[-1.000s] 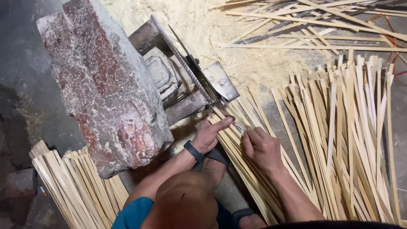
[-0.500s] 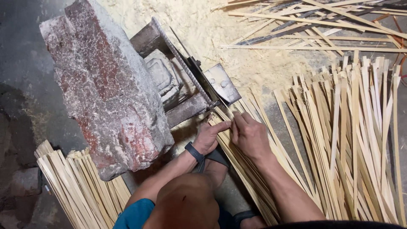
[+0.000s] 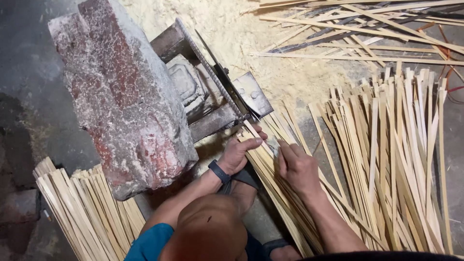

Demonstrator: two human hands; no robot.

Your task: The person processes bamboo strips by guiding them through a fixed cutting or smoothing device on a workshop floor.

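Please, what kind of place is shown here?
Probably a small bamboo-splitting workshop. Heaps of slats lie on the floor, sawdust is spread about, and both hands, left hand and right hand, work slats at a blade.

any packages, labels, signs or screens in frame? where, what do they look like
None in view: no package, label, sign or screen.
Closest thing: dark wristband on the left hand; no display shows.
Otherwise bamboo strips, a red-grey stone block and a metal cutter.
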